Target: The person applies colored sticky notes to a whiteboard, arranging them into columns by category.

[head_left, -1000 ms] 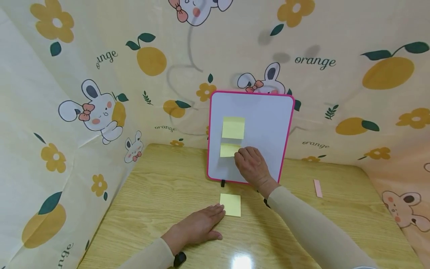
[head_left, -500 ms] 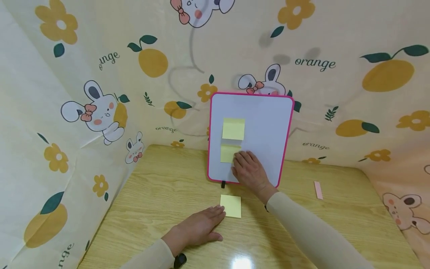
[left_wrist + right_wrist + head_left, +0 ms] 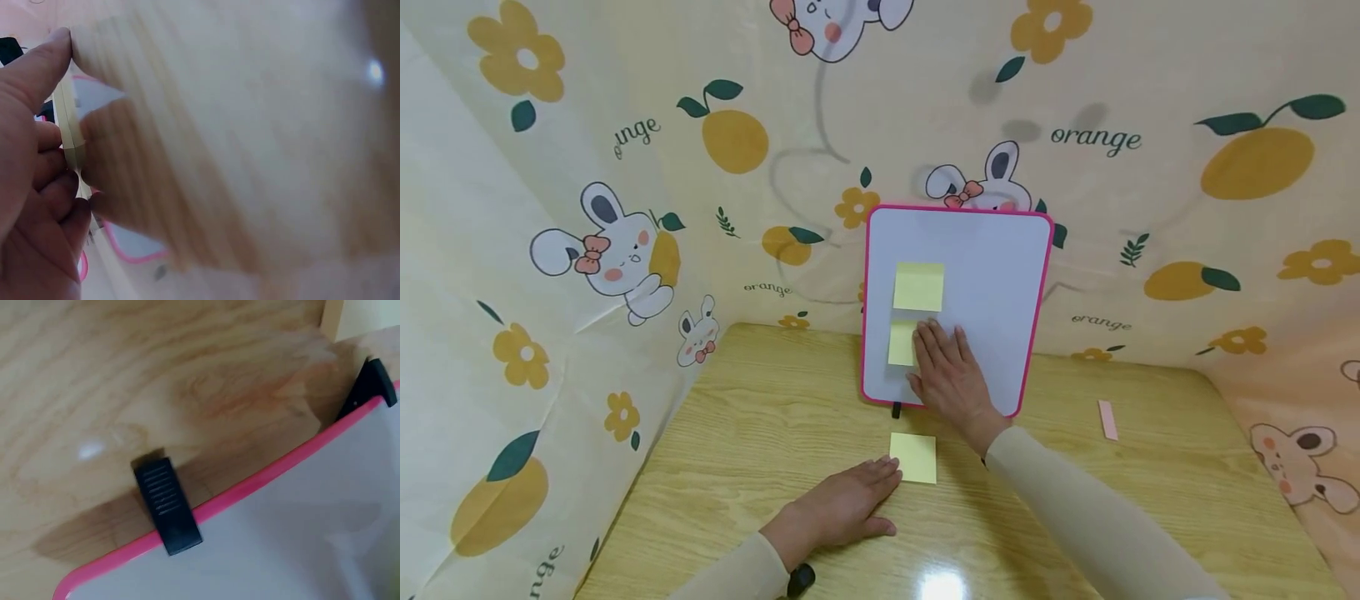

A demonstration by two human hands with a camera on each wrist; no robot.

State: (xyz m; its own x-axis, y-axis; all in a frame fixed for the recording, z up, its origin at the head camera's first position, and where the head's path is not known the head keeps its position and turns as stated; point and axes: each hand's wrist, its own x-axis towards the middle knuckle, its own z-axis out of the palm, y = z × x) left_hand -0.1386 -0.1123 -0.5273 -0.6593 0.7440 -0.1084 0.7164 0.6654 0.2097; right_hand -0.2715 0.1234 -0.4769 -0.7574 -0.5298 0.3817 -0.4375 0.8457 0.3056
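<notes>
A small whiteboard [image 3: 992, 275] with a pink rim stands upright at the back of the table. On its left half are two yellow sticky notes, an upper one [image 3: 919, 287] and a lower one [image 3: 902, 344]. My right hand [image 3: 953, 379] lies flat with straight fingers over the right part of the lower note, hiding some of it. A third sticky note [image 3: 914, 458] lies on the table in front of the board. The straight fingers of my left hand [image 3: 850, 504] rest at its lower left corner; the left wrist view shows this hand [image 3: 37, 175] low over the wood.
Black clip feet [image 3: 167, 503] hold the board's bottom edge. A pink paper strip [image 3: 1108, 420] lies on the wooden table [image 3: 760, 400] at the right. Patterned cloth [image 3: 737, 208] encloses the back and both sides.
My right hand has gone from curled fingers at the lower note to a flat hand across it. The lower note's bottom part now lies down against the board. The left hand stays put.
</notes>
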